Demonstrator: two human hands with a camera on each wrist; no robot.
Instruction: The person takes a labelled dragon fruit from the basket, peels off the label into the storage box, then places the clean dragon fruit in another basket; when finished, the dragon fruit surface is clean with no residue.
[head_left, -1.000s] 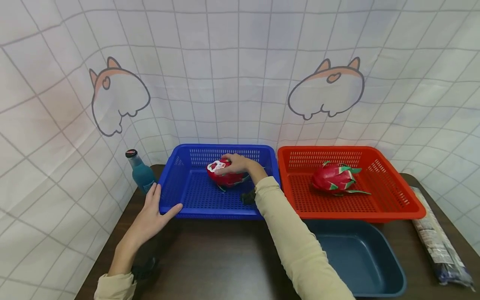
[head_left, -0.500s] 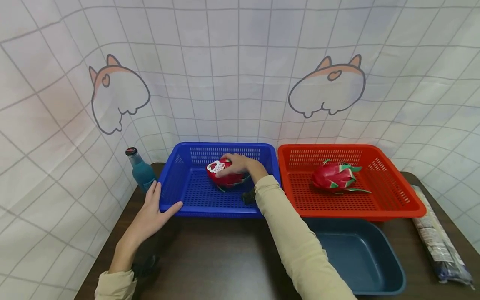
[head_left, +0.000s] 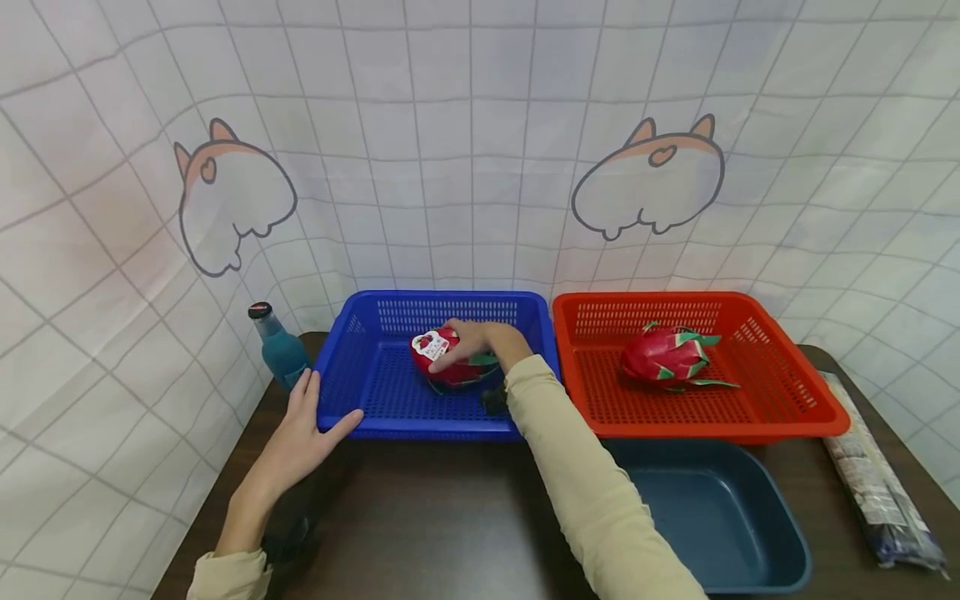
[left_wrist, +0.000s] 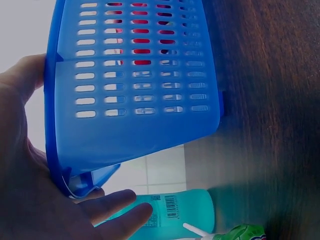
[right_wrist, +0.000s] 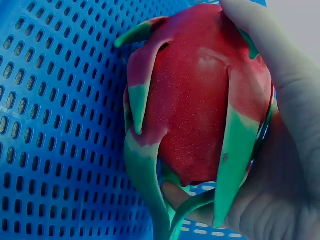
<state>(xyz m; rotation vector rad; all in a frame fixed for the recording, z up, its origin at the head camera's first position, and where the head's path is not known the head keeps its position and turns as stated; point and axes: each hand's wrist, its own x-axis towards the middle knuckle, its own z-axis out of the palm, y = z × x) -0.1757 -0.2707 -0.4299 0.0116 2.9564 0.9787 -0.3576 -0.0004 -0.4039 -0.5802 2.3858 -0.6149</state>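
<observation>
My right hand (head_left: 471, 340) reaches into the blue basket (head_left: 386, 387) and grips a dragon fruit (head_left: 450, 377) with a white sticker (head_left: 431, 345). In the right wrist view, the thumb lies along one side of the red dragon fruit (right_wrist: 195, 100), and a fingertip shows beneath its green-tipped scales. My left hand (head_left: 300, 442) rests at the basket's front left corner, fingers straight along the side and thumb at the front rim. The left wrist view shows two of its fingertips overlapping a teal bottle (left_wrist: 180, 212) that stands beside the basket.
A red basket (head_left: 652, 297) with another dragon fruit (head_left: 663, 357) stands to the right. In front of it is a dark blue tub (head_left: 705, 517). A long plastic-wrapped package (head_left: 885, 483) lies at the right table edge. A green-wrapped thing with a white stick (left_wrist: 240, 232) lies near the bottle.
The dragon fruit has turned slightly under my right hand, its sticker now facing more toward me. My left hand stays at the basket corner.
</observation>
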